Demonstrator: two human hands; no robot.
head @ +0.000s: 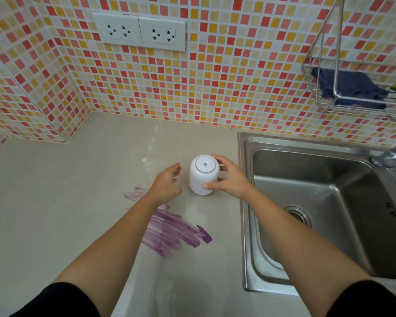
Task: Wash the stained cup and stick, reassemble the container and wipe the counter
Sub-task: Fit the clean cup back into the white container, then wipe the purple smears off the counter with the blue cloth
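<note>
A white round container stands upright on the beige counter, just left of the sink. Its flat top has a grey ring and a small hole in the middle. My right hand wraps its right side, thumb low at the front and fingers behind. Just to the container's left, my left hand hovers with loosely curled fingers, holding nothing. Purple smears cover the counter below my left wrist, with a smaller patch further left. No stick shows in this view.
A steel sink with a drain fills the right side, its tap at the far right. A wire rack on the tiled wall holds a dark blue cloth and something yellow-green. Two wall sockets sit above the counter.
</note>
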